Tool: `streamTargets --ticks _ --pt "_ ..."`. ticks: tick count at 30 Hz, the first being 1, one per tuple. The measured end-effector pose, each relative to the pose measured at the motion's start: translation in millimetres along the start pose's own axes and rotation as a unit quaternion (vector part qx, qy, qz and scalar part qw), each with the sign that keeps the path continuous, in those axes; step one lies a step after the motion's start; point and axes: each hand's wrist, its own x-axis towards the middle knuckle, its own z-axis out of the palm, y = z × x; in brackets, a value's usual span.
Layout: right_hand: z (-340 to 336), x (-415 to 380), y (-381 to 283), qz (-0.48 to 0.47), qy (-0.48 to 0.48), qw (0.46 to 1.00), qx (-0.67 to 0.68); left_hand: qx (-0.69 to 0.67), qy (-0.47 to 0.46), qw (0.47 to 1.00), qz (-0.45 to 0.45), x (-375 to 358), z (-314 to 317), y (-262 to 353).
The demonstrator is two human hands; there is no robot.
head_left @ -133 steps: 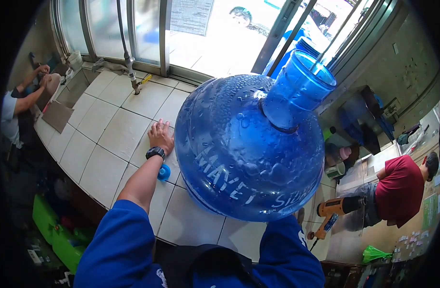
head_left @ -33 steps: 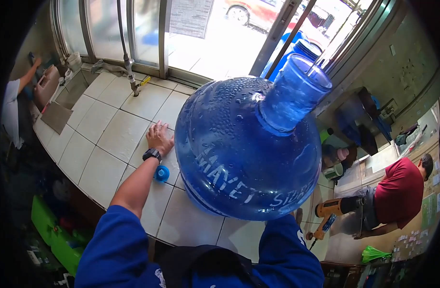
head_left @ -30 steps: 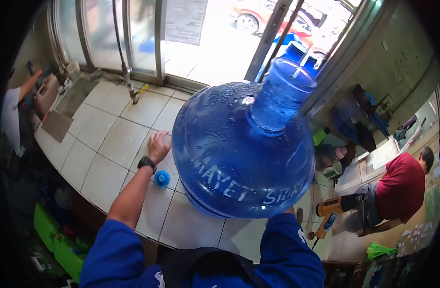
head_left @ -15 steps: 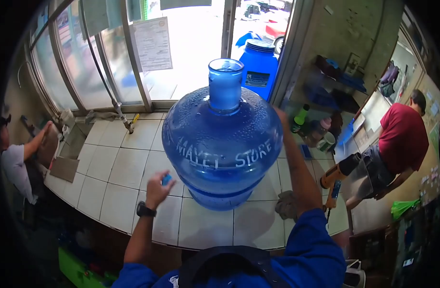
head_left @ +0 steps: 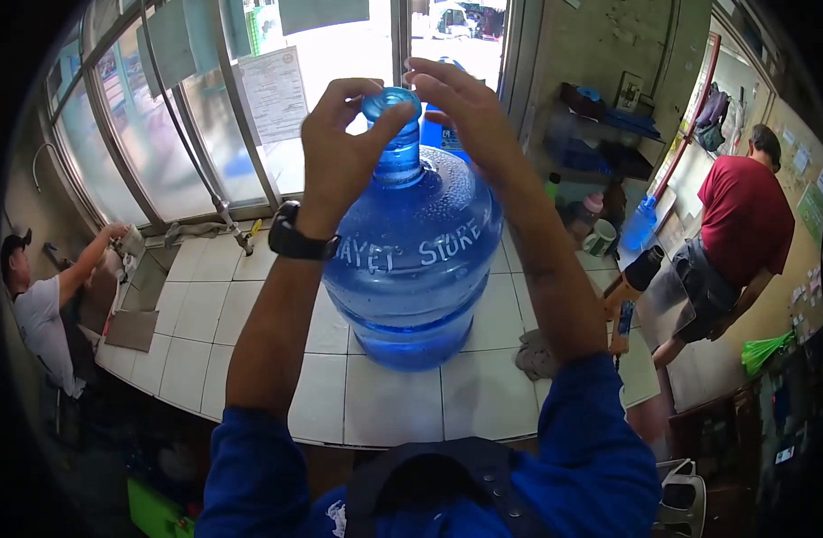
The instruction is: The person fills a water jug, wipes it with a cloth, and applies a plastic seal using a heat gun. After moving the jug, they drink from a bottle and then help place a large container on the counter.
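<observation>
A large blue water jug (head_left: 411, 260) with raised white lettering stands upright on the white tiled counter (head_left: 389, 408), wet droplets on its shoulder. Over its mouth lies a light blue cap (head_left: 391, 100). My left hand (head_left: 344, 148), with a black watch on the wrist, grips the cap from the left, thumb across its near side and the other fingers bent behind. On the right of the neck, my right hand (head_left: 465, 112) is raised with its fingers spread, holding nothing.
A grey cloth (head_left: 535, 357) and a heat gun (head_left: 628, 291) lie right of the jug. A mug (head_left: 600, 238) stands farther back. One person in red (head_left: 748, 215) is at the right, another in white (head_left: 48, 314) at the far left beside a sink.
My left hand has risen from beside the jug to its mouth with the blue cap. My right hand has moved up from the jug's right side to the neck.
</observation>
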Motion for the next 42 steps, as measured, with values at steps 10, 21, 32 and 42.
streamTargets --ticks 10,21,32,42 --pt "31 1 11 0.195 -0.046 0.952 0.232 -0.020 0.083 0.988 -0.126 1 10 -22" --pt "46 29 34 0.211 0.021 0.962 0.171 -0.006 0.008 0.980 -0.198 -1 17 -6" --pt "38 18 19 0.264 0.049 0.936 0.229 0.149 -0.035 0.963 -0.223 32 12 -45" --pt "-90 -83 34 0.138 0.085 0.981 0.103 0.124 -0.024 0.973 -0.192 -51 -73 -5"
